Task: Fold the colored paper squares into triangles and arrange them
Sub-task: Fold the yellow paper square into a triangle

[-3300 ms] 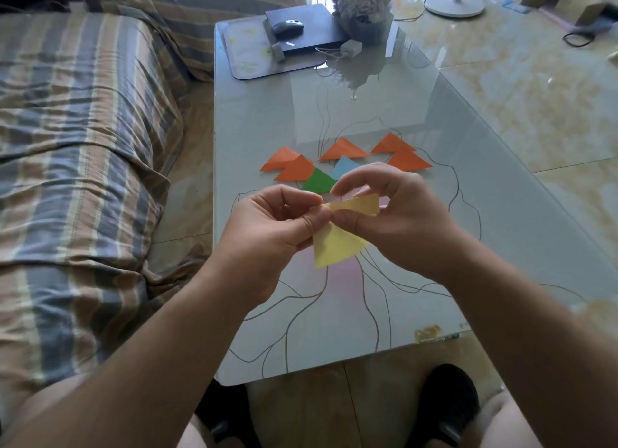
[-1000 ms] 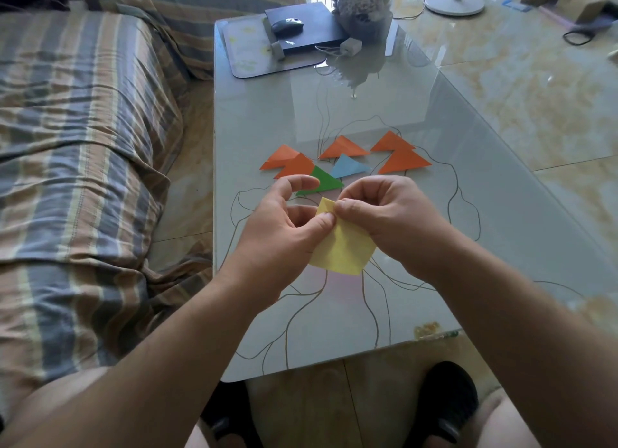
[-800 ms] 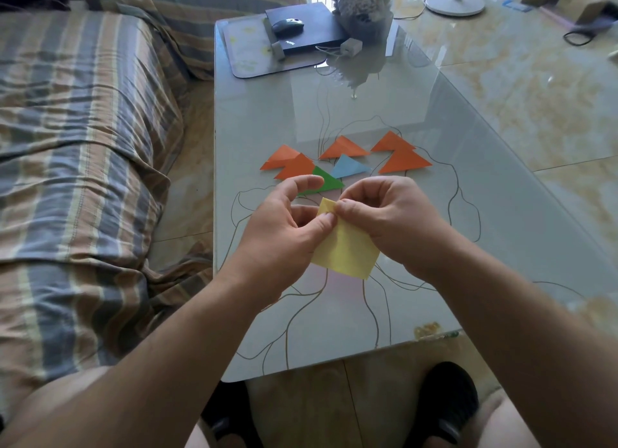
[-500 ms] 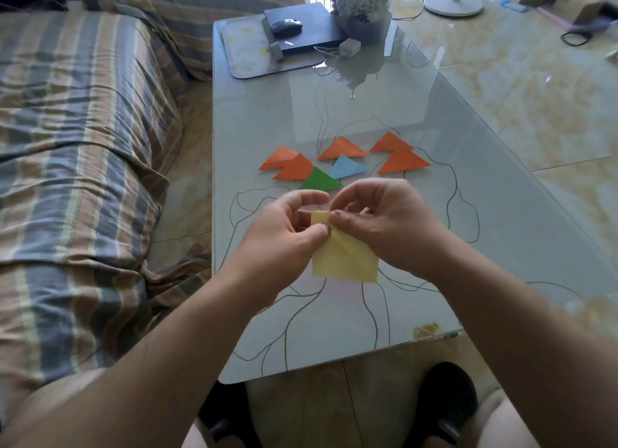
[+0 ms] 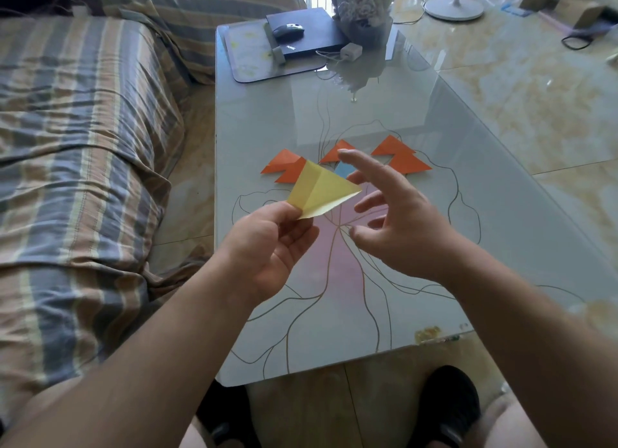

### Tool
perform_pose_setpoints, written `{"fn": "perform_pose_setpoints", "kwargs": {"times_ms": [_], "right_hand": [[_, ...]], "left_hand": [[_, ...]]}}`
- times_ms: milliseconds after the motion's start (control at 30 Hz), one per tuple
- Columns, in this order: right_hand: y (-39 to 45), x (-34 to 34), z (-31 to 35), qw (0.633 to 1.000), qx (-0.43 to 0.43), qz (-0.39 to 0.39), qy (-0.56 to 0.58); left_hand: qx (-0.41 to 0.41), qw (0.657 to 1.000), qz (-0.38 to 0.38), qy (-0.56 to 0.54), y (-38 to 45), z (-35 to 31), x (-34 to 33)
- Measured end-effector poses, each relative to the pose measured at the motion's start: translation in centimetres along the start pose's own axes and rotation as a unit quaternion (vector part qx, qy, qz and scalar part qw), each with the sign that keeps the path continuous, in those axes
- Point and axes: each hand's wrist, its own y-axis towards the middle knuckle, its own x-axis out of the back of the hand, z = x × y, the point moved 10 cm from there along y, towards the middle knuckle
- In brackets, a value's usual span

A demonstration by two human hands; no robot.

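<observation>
My left hand (image 5: 267,247) pinches the lower corner of a folded yellow paper triangle (image 5: 321,191) and holds it up above the glass table (image 5: 267,120). My right hand (image 5: 391,220) hovers just right of the paper with fingers spread, touching nothing. Behind them on the table lie several orange folded triangles (image 5: 404,163), with one more orange pair (image 5: 284,166) at the left. A light blue triangle (image 5: 344,170) shows partly between the yellow paper and my right fingers. The green triangle is hidden.
A striped sofa (image 5: 83,146) runs along the table's left side. At the far end sit a black laptop (image 5: 301,29) with a mouse (image 5: 287,31), a grey mat (image 5: 250,56), a white charger (image 5: 351,50) and a vase (image 5: 361,9). Marbled floor lies to the right.
My right hand let go of the yellow paper and opened. My left hand lifted the paper, now a triangle, up and away over the arranged pieces.
</observation>
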Motion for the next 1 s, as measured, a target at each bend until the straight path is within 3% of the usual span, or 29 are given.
{"fn": "perform_pose_setpoints", "kwargs": {"times_ms": [133,267,367,633,767,1000], "right_hand": [[0.3,0.4,0.0,0.999,0.022,-0.030,-0.019],[0.7,1.2,-1.5,0.995,-0.027,-0.079,0.046],[0.7,1.3,-2.0,0.987,-0.069,-0.079,0.121],[0.7,1.4,-2.6,0.970,-0.108,-0.068,0.207],[0.7,0.9,-2.8,0.964,-0.119,-0.049,0.231],[0.6,1.2,-2.8,0.950,-0.133,-0.065,0.275]], "left_hand": [[0.038,0.999,0.035,-0.003,-0.7,1.0,-1.0],[0.029,0.997,0.067,0.028,-1.2,1.1,-2.0],[-0.047,0.989,0.065,0.122,-1.2,0.1,-1.9],[-0.238,0.918,0.064,0.311,-3.1,-2.4,-2.5],[-0.268,0.917,0.034,0.293,-3.0,-3.3,-1.8],[-0.240,0.935,0.018,0.261,-2.2,-3.4,-1.1]]}}
